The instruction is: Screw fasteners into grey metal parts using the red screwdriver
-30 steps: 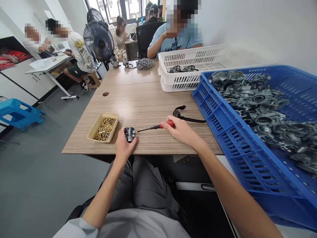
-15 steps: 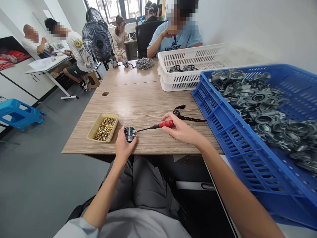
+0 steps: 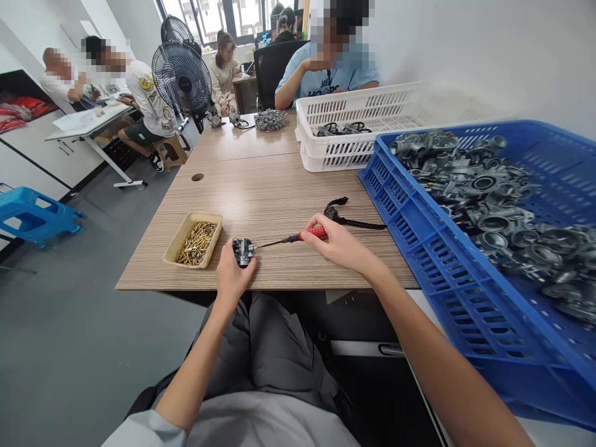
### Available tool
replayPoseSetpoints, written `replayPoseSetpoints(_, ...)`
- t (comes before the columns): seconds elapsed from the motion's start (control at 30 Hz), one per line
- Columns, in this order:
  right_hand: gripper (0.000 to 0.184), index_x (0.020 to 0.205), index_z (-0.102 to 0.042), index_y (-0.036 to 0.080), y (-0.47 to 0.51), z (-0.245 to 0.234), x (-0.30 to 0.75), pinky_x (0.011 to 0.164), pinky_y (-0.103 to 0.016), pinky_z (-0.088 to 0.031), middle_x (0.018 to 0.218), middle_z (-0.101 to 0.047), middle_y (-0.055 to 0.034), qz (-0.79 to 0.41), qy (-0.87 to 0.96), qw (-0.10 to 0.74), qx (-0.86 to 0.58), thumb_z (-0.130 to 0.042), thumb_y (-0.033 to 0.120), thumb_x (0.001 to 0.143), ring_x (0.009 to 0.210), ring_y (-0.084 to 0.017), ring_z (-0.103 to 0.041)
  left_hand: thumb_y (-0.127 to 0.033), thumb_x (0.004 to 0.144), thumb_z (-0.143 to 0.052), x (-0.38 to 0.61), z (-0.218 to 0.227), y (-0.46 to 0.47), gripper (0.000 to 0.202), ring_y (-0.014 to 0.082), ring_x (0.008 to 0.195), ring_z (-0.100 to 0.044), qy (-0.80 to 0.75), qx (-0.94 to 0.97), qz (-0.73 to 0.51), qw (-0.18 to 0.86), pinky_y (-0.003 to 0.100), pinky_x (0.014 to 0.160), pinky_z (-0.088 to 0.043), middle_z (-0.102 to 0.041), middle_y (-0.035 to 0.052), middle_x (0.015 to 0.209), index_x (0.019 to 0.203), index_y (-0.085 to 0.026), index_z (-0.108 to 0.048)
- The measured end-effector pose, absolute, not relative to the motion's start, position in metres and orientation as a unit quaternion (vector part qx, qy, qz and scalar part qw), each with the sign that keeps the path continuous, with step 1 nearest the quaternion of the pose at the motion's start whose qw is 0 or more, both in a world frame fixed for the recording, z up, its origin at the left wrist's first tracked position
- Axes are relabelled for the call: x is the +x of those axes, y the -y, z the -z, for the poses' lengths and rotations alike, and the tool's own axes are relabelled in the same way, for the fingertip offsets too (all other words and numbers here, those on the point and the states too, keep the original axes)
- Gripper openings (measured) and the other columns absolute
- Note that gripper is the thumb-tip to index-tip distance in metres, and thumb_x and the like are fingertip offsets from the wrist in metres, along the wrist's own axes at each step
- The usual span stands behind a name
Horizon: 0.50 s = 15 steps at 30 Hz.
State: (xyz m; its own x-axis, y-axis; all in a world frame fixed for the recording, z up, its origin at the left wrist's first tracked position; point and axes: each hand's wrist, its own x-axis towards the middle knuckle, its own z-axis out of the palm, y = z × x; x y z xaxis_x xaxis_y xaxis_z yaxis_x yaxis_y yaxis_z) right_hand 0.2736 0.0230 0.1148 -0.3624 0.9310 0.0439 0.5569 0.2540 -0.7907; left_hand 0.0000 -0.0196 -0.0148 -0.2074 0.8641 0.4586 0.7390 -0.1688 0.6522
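Observation:
My left hand (image 3: 231, 271) grips a grey metal carburetor body (image 3: 243, 251) at the table's front edge, thumb on its near right side. In my right hand (image 3: 338, 244) is a screwdriver (image 3: 315, 233) with a red and black handle, closed in the fingers. Its dark shaft points left, and the tip meets a small brass piece on the right side of the carburetor body. Left of my left hand stands a cream tray (image 3: 169, 253) full of small brass parts (image 3: 198, 243). Behind my right hand lies a black wristwatch (image 3: 331, 212).
A blue crate (image 3: 410, 217) heaped with carburetor bodies (image 3: 493, 183) flanks my right arm. Behind it a white crate (image 3: 335, 155) holds several more. Across the table (image 3: 261, 186) sits a person in a blue shirt (image 3: 298, 68). A fan (image 3: 182, 81) and a blue stool (image 3: 40, 214) are leftward.
The fingers of my right hand have shifted slightly around the screwdriver handle. My left hand and the carburetor body stay in place, with the tip still at the brass piece.

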Motion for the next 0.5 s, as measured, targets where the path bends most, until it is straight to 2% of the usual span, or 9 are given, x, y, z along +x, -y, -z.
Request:
replayPoseSetpoints(0.13, 0.029, 0.107, -0.046, 0.025, -0.0211, -0.1183, 0.2787, 0.065, -0.031, -0.041, 0.088, -0.067, -0.0008, -0.412, 0.748, 0.250, -0.456, -0.063, 0.044, 0.093, 0.063, -0.016, -0.050, -0.039, 0.090, -0.074, -0.0002, 0.0141, 0.0195, 0.063, 0.0319, 0.129, -0.063, -0.640, 0.627, -0.438, 0.072, 0.046, 0.110, -0.052, -0.065, 0.0142, 0.133, 0.145, -0.021, -0.048)
replayPoseSetpoints(0.3, 0.028, 0.111, -0.045, 0.026, -0.0198, -0.1199, 0.2803, 0.062, -0.030, -0.040, 0.077, -0.058, 0.0046, -0.453, 0.744, 0.238, -0.429, -0.062, 0.042, 0.094, 0.058, -0.015, -0.048, -0.041, 0.091, -0.073, -0.0008, 0.0147, 0.0195, 0.065, 0.0324, 0.130, -0.063, -0.642, 0.627, -0.435, 0.074, 0.047, 0.111, -0.052, -0.064, 0.0151, 0.135, 0.146, -0.021, -0.047)
replayPoseSetpoints(0.4, 0.024, 0.098, -0.049, 0.025, -0.0216, -0.1168, 0.2769, 0.064, -0.031, -0.039, 0.074, -0.057, 0.0029, -0.397, 0.746, 0.251, -0.471, -0.059, 0.047, 0.096, 0.064, -0.018, -0.050, -0.041, 0.090, -0.074, -0.0009, 0.0150, 0.0197, 0.065, 0.0323, 0.130, -0.063, -0.644, 0.625, -0.435, 0.077, 0.046, 0.110, -0.052, -0.064, 0.0144, 0.135, 0.146, -0.022, -0.048)
replayPoseSetpoints(0.5, 0.034, 0.080, -0.047, 0.024, -0.0240, -0.1126, 0.2724, 0.067, -0.033, -0.036, 0.071, -0.058, -0.0009, -0.310, 0.743, 0.263, -0.533, -0.054, 0.052, 0.098, 0.069, -0.020, -0.051, -0.040, 0.090, -0.075, -0.0005, 0.0145, 0.0199, 0.065, 0.0322, 0.131, -0.062, -0.644, 0.625, -0.435, 0.077, 0.046, 0.110, -0.052, -0.064, 0.0144, 0.135, 0.146, -0.022, -0.048)
